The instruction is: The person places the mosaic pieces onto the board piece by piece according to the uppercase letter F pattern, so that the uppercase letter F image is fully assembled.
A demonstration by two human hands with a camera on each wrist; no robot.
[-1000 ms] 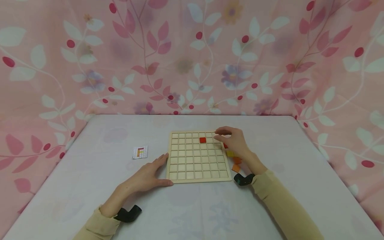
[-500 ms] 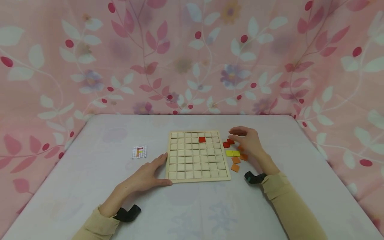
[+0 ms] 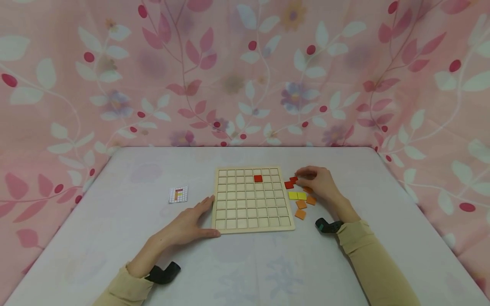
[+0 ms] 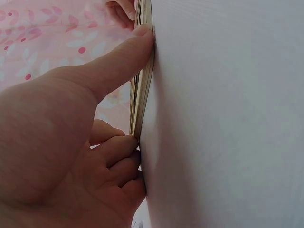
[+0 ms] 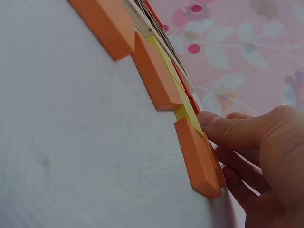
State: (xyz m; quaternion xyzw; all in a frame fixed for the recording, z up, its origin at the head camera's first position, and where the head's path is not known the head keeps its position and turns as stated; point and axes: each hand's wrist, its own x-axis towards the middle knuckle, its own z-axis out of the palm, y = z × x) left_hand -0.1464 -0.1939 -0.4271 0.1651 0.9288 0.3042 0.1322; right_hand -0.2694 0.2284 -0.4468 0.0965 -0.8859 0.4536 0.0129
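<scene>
My left hand [image 3: 187, 225] rests against the pale wooden grid board [image 3: 245, 202], thumb at its near left corner and fingers along its left side. A red square tile [image 3: 258, 178] sits in one of the board's upper cells. Beyond the right edge, my right hand [image 3: 317, 182] has its thumb and index finger at the edges of another red tile [image 3: 293, 179], apparently pinching it on the table. In the right wrist view the thumb [image 5: 209, 118] meets the red tile's end [image 5: 195, 106]; the other fingertips are partly hidden.
Beside the board's right edge lie a further red tile [image 3: 289, 185], two yellow tiles [image 3: 297, 195] and several orange tiles [image 3: 301, 205]. A small card [image 3: 178, 195] printed with a coloured grid pattern lies left of the board. Behind the white table [image 3: 245, 263] hangs a pink floral cloth [image 3: 237, 85].
My right hand has moved right from over the board's upper right, then lowered to the red tiles beside it. The left hand stays at the board's edge.
</scene>
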